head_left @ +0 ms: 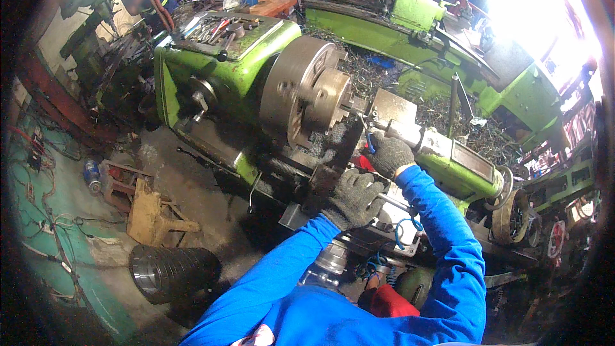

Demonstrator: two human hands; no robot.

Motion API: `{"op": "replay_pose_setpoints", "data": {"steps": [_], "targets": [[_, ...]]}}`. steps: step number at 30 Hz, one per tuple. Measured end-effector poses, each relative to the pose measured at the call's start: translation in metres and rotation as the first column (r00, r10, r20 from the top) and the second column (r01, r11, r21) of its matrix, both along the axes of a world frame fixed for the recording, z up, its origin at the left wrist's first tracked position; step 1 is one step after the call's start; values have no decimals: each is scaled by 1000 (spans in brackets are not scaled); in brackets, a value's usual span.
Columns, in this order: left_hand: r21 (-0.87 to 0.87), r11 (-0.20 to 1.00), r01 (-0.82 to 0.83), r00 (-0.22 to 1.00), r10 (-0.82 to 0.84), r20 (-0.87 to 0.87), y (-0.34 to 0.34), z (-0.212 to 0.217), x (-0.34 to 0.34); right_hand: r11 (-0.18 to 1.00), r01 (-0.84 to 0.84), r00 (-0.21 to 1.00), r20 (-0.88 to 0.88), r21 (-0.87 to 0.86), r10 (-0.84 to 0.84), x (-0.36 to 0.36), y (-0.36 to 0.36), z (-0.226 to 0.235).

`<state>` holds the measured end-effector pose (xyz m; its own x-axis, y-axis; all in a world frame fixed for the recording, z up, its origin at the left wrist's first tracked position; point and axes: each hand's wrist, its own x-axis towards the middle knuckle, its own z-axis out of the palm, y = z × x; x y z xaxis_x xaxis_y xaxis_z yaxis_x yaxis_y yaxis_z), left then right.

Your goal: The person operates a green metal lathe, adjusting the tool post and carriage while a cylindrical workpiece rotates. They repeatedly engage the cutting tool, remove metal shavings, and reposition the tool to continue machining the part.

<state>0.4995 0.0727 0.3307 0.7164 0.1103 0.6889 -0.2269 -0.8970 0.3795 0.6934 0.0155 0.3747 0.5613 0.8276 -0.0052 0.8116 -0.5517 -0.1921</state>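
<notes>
My left hand [352, 201], in a dark grey knit glove, lies over the lathe carriage with its fingers curled round the end of a bright metal lever [396, 202]. My right hand [391, 155], gloved alike, is closed on a slim tool with a blue handle [369, 143]. The tool's thin end points up toward the gap between the chuck and the tailstock [458, 161]. Left of that gap is the large round lathe chuck [288, 93], with a smaller steel cylinder [330, 95] at its face. Something red [363, 163] shows between my hands.
Hand tools lie on the green headstock [266, 40]. Metal shavings [423, 96] are heaped behind the tailstock, before another green machine [410, 16]. On the floor at left stand a black ribbed bucket [173, 272], a wooden stool [154, 214] and a blue can [93, 176]; cables trail nearby.
</notes>
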Motion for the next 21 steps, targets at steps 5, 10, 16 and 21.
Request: {"op": "replay_pose_setpoints", "data": {"steps": [5, 10, 16, 21], "targets": [[-6, 1000, -3, 1000, 3, 10, 0, 0, 0, 999, 20, 1000, -9, -34, -21, 1, 2, -3], [-8, 1000, -11, 1000, 11, -5, -1, 1, 0, 996, 6, 1000, -19, -93, -8, -1, 0, 3], [-13, 1000, 0, 1000, 0, -7, -1, -4, 1, 998, -1, 999, -32, -71, -1, -2, 1, 6], [-28, 999, 17, 1000, -17, -18, 0, -1, 1, 999, 37, 999, -5, 5, -37, -2, -2, 0]]}}
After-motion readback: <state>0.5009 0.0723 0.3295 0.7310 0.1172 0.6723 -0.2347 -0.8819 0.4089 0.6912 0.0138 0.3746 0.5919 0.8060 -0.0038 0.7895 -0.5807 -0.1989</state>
